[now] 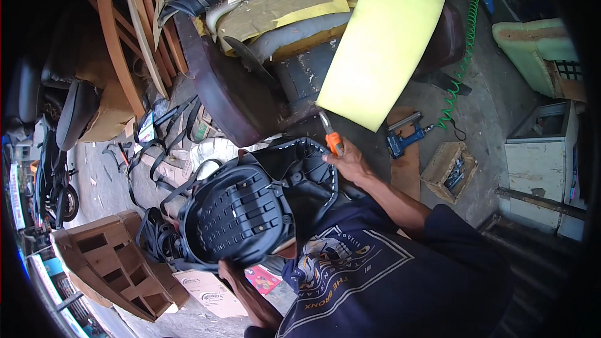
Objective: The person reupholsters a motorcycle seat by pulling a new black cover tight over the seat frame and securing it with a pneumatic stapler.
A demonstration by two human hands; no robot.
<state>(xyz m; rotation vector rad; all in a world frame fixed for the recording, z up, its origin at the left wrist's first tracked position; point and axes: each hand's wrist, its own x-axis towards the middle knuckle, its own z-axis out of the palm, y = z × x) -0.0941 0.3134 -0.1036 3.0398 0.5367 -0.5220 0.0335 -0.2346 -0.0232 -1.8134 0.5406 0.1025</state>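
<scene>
My right hand (350, 161) is closed around the grip of an orange-handled tool (335, 144), its metal tip pointing away from me. That fist sits right by the edge of a black plastic shell (241, 213), where a line of pale marks follows the rim. The shell is between my two hands, close in front of my navy shirt (375, 275), ribbed hollow upward. My left hand (233, 270) touches its near rim; most of the fingers are hidden, so I cannot tell whether they pinch it.

Just past the tool's tip, a yellow foam sheet (388, 44) slants across a maroon seat (219, 91), one corner jutting beyond the seat's near edge. On the floor to my right, a blue air gun (405, 143) lies on a brown board (404, 175), with a green coiled hose (460, 78) running down to it. Beside the board stands a small wooden box (436, 168) with metal bits inside.

Left of the shell, black straps (159, 181) tangle over the floor. Nearer the floor's left side is a cardboard piece with compartments (94, 225), and a flat carton (213, 294) lies next to it.
</scene>
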